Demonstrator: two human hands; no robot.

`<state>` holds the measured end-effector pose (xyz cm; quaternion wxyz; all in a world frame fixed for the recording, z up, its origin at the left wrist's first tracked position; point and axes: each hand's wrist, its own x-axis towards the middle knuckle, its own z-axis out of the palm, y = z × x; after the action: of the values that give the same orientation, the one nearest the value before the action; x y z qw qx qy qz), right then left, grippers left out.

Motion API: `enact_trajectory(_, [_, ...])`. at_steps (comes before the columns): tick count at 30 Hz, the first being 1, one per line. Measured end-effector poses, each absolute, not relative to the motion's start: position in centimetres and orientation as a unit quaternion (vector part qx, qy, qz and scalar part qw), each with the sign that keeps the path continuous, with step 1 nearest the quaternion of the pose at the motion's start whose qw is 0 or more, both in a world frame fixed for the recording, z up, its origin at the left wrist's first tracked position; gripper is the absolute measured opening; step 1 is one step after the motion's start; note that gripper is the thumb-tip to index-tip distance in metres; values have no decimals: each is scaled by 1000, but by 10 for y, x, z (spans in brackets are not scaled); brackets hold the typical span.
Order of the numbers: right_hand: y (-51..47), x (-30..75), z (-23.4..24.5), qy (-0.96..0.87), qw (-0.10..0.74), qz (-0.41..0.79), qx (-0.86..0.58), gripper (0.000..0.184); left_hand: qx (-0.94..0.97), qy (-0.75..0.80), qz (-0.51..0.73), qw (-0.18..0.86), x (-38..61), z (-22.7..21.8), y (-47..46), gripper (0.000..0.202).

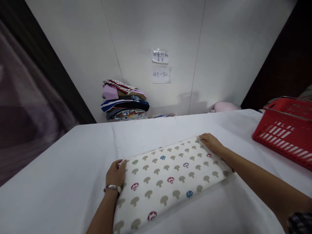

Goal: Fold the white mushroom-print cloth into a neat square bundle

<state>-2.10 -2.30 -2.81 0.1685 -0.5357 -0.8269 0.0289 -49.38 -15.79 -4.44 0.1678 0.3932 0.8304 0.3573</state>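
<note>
A folded cream cloth with a mushroom print lies on the white-covered table in front of me. My left hand, wearing a silver bracelet, grips the cloth's far left corner with curled fingers. My right hand rests on the far right corner, fingers bent down over the edge. Both forearms reach in from the bottom of the view.
A red plastic basket stands at the table's right edge. A stack of folded clothes sits by the white wall behind the table, below two paper labels. A pink object lies past the far edge.
</note>
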Motion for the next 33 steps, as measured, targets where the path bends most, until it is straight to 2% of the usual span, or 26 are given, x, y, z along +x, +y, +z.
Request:
enact_trajectory(4, [-14,-25,-25,-834,127,26,-536,26,399,832,351,160,-494,-43,-159,39])
enact_trajectory(11, [3,-20,-34,-806,178,74,-559,24,397,832,354,154,-495,-46,-158,39])
enact_trajectory(18, [8,-25,-38,-793,172,106,-575,24,394,832,358,158,-494,-44,-158,38])
enact_trajectory(30, [10,-27,-45,-797,142,41,-586,30,386,820,388,166,-489,-48,-161,40])
enact_trajectory(33, [-4,-41,-38,-808,159,-7,-567,34,385,820,389,170,-489,-48,-161,40])
